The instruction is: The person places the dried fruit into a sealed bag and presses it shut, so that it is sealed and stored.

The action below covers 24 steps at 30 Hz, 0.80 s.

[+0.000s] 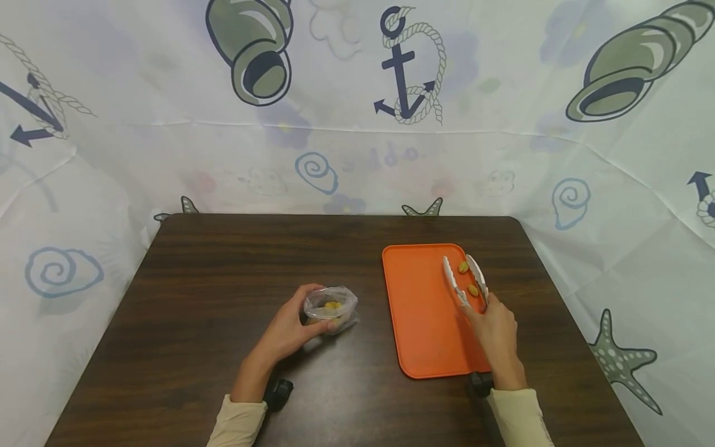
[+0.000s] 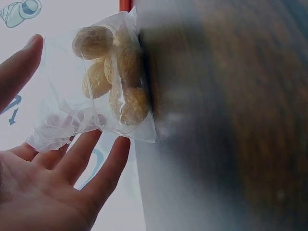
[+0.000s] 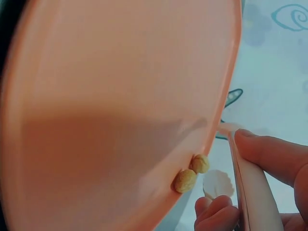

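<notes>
"What are the hands holding?"

"The left hand point(image 1: 287, 326) is gripping a clear plastic bag point(image 1: 349, 304) between thumb and fingers, to the left of the orange tray point(image 1: 424, 316). The right hand point(image 1: 497, 329) is closing round white tongs point(image 1: 455, 282) over the tray's right side, and the tongs' two arms are standing well apart."

"What is the bag containing?"

"Several wrinkled nut-like pieces point(image 2: 130, 107), yellow-brown, are lying bunched in its bottom, and its mouth is gaping upward. I cannot tell whether its base is touching the table point(image 1: 195, 298)."

"And the tray?"

"It is carrying two similar nuggets point(image 3: 185, 181), sitting close together by its right rim, toward the far end. From the head view the tongs' arms are flanking both; I cannot tell whether they are touching either."

"What is getting in the way?"

"The right hand is covering part of the tray's right rim, and a black wrist strap point(image 1: 480, 383) is overlapping its near right corner. Behind the tray, past the table's far edge, a sea-patterned cloth point(image 1: 346, 118) is hanging."

"Where is there room?"

"Dark wood grain is stretching leftward from the tray, past the bag. The table's right edge is running near the tray's right side, and its far edge is lying just beyond the tray's far rim."
</notes>
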Available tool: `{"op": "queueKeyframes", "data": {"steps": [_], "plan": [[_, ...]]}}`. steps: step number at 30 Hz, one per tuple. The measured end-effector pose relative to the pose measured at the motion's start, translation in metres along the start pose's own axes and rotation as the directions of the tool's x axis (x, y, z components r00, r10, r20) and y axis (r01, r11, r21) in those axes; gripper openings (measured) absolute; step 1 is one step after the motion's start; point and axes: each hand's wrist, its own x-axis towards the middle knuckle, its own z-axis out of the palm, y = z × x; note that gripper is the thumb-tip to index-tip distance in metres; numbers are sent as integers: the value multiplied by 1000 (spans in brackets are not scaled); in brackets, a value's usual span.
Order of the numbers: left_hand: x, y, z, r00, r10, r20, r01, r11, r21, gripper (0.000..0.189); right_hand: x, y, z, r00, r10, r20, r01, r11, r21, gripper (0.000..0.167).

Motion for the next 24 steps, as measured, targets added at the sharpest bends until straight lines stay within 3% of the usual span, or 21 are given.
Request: {"op": "queueKeyframes", "data": {"steps": [7, 13, 24], "plan": [[2, 0, 1, 1000, 11, 3, -11, 1000, 8, 80, 3, 3, 3, 999, 35, 18, -35, 999, -5, 64], [0, -3, 2, 1000, 6, -14, -6, 1000, -16, 81, 9, 1, 8, 999, 9, 42, -9, 1000, -13, 58], [2, -2, 3, 1000, -10, -2, 10, 1000, -13, 81, 7, 3, 8, 999, -33, -25, 32, 999, -19, 41]]}}
